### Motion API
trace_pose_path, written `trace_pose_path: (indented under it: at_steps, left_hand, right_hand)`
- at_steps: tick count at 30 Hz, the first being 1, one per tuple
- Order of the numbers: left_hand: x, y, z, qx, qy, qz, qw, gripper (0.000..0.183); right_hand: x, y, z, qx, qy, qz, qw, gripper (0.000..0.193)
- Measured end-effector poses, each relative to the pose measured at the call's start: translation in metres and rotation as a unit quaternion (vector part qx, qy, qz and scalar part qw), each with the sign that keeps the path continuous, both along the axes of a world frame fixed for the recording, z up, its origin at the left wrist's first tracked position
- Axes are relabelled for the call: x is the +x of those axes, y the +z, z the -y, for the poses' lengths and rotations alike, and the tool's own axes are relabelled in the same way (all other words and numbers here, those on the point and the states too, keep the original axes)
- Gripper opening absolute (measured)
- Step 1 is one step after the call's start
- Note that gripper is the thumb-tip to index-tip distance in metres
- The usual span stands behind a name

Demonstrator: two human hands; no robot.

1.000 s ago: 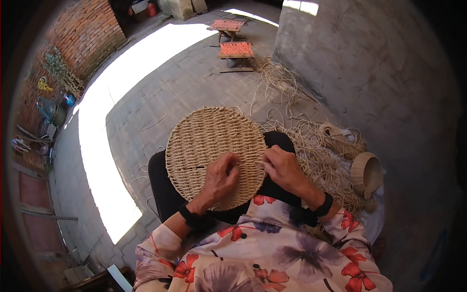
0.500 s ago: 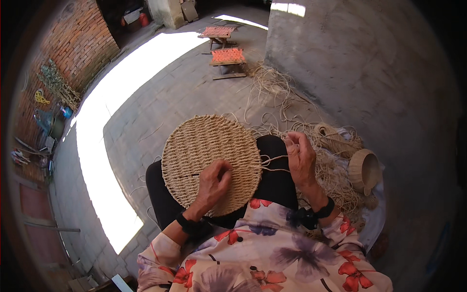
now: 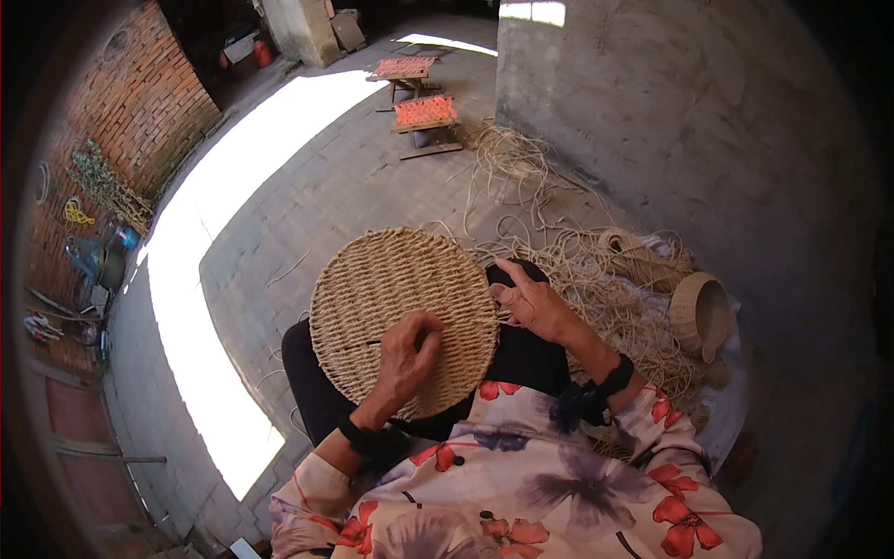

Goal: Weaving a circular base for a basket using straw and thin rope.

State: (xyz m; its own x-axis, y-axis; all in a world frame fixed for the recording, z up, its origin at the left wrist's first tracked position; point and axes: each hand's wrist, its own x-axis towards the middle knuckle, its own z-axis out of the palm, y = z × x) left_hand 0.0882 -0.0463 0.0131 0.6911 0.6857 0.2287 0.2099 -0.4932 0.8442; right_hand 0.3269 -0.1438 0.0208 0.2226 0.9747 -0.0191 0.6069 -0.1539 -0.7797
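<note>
A round woven straw-coloured disc (image 3: 400, 270) lies across my lap on dark trousers. My left hand (image 3: 408, 359) rests on its lower right part, fingers curled closed; a short thin dark piece (image 3: 373, 343) shows just left of the knuckles, and what the fingers hold is hidden. At the disc's right rim is my right hand (image 3: 533, 303), its thumb and fingers bent close to the edge. Some pale cord shows at the rim beside that hand, mostly covered by it, so its grip is unclear.
Loose tangled cord (image 3: 605, 298) lies to my right on a pale sheet (image 3: 726, 401), with a cord coil (image 3: 643, 261) and a small woven basket (image 3: 700, 317). Two low stools with orange-red woven seats (image 3: 425, 112) stand ahead. A grey wall (image 3: 680, 121) rises at the right.
My right hand has moved left to the disc's rim; the two cord strands stretched between them are now mostly hidden. My left hand stays on the disc.
</note>
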Motion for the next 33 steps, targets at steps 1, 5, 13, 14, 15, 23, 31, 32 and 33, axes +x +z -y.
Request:
trace_pose_path:
  at_steps: [1,5,13,14,15,23,31,32,33]
  left_hand:
    - [-0.001,-0.001,-0.001,-0.009,0.003,0.003,1.000,0.009]
    - [-0.002,-0.006,-0.003,-0.008,0.000,0.025,1.000,0.010]
    - [0.002,-0.008,-0.002,0.032,0.000,0.003,0.999,0.011]
    - [0.003,-0.009,-0.002,0.041,0.000,0.003,0.999,0.011]
    - [0.004,-0.010,-0.001,0.042,0.002,0.001,0.999,0.011]
    - [0.006,-0.002,0.006,0.129,-0.011,-0.036,0.991,0.013]
    - [0.010,-0.003,0.010,0.158,0.005,-0.051,0.986,0.012]
    - [0.010,-0.004,0.011,0.159,0.010,-0.044,0.986,0.012]
    - [0.010,-0.003,0.011,0.158,0.009,-0.045,0.986,0.012]
  right_hand:
    - [-0.002,0.005,0.002,-0.051,-0.017,-0.140,0.989,0.081]
    - [-0.015,-0.022,0.018,-0.113,0.003,-0.501,0.858,0.089]
    - [-0.035,-0.019,0.020,-0.011,-0.029,-0.656,0.754,0.093]
    - [-0.036,-0.022,0.020,-0.011,-0.027,-0.656,0.754,0.093]
    - [-0.037,-0.026,0.020,0.010,-0.030,-0.673,0.739,0.093]
    - [-0.055,-0.018,0.026,0.004,-0.104,-0.665,0.740,0.079]
    - [-0.053,-0.021,0.028,-0.011,-0.088,-0.617,0.782,0.074]
    - [-0.050,-0.022,0.028,-0.011,-0.088,-0.619,0.780,0.074]
    - [-0.045,-0.024,0.028,-0.020,-0.071,-0.645,0.761,0.072]
